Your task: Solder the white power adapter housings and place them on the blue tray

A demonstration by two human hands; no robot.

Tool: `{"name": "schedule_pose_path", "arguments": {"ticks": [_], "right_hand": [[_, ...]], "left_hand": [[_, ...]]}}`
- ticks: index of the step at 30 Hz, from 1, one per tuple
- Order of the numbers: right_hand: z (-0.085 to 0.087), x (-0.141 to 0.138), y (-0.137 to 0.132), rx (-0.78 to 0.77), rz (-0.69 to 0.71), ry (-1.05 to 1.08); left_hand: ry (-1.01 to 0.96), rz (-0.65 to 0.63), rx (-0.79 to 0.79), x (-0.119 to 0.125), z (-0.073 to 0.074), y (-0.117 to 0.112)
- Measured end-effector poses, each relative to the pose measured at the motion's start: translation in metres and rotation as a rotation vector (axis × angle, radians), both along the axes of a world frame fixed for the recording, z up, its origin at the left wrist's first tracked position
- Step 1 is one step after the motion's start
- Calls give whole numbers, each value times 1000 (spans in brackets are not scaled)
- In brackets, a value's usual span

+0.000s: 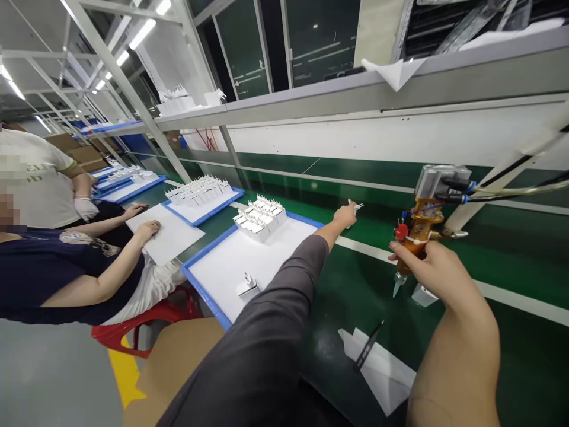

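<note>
My left hand [343, 217] stretches out over the green bench, its fingers closed on a small white power plug [354, 209] whose metal prongs stick out to the right. Most of that plug is hidden by my fingers. In my right hand [438, 261] is an amber glue dispenser [422, 224], its clear tapered tip pointing down at the bench. Behind that tip a white block [424, 295] lies partly under my hand. To the left, a blue-rimmed tray [213, 279] bears a cluster of white plugs [261, 218] and one single plug [248, 287].
A black pen-like tool [368, 347] rests on white paper [387, 379] near me. Hoses [511, 193] run from the dispenser to the right. A shelf [311, 98] spans the back. On the left, a seated co-worker [66, 273] has hands on a white sheet [171, 234].
</note>
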State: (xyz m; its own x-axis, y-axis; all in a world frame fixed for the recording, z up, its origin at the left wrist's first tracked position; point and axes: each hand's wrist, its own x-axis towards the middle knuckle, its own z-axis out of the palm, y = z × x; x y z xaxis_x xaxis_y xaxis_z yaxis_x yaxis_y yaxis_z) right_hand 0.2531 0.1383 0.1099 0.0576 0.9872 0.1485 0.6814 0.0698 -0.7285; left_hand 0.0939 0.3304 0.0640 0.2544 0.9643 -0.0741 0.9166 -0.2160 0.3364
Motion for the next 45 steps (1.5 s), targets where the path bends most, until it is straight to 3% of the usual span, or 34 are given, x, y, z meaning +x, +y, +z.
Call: {"name": "schedule_pose_path", "arguments": {"ticks": [2, 5, 9, 11, 13, 16, 18, 20, 23, 25, 27, 30, 33, 36, 41, 45], "right_hand": [[7, -1, -5, -132, -10, -14], [20, -3, -12, -140, 5, -30], [33, -3, -21, -176, 36, -87], [38, -2, -24, -167, 6, -137], [41, -1, -26, -166, -9, -150], [42, 0, -28, -174, -28, -146], [42, -1, -28, -193, -64, -160], [43, -1, -28, -220, -98, -180], [43, -1, -28, -250, -113, -239], [44, 0, -28, -265, -98, -263], [45, 0, -29, -278, -78, -264], [44, 1, -28, -298, -76, -284], [40, 3, -26, -305, -108, -310], [35, 5, -24, -256, -102, -305], [35, 4, -24, -264, -74, -284], [33, 5, -24, -288, -68, -277]], "left_hand": [[6, -129, 8, 5, 7, -14], [5, -324, -10, 6, 20, -46], [89, -558, 16, -26, 37, -101], [114, -619, 41, -49, 34, -131], [117, -621, -2, -67, 22, -162], [83, -571, -96, -77, -1, -202], [58, -539, -107, -79, -8, -219], [46, -519, -55, -85, -1, -232], [25, -469, 164, -115, 22, -250], [5, -299, 349, -150, 33, -264], [-17, -13, 450, -188, 32, -279], [-108, 253, 288, -236, 12, -296], [-222, 318, 25, -261, -9, -298], [-236, 413, 33, -278, -15, -278], [-95, 601, 248, -327, -7, -197], [-35, 719, 254, -359, -3, -136]]}}
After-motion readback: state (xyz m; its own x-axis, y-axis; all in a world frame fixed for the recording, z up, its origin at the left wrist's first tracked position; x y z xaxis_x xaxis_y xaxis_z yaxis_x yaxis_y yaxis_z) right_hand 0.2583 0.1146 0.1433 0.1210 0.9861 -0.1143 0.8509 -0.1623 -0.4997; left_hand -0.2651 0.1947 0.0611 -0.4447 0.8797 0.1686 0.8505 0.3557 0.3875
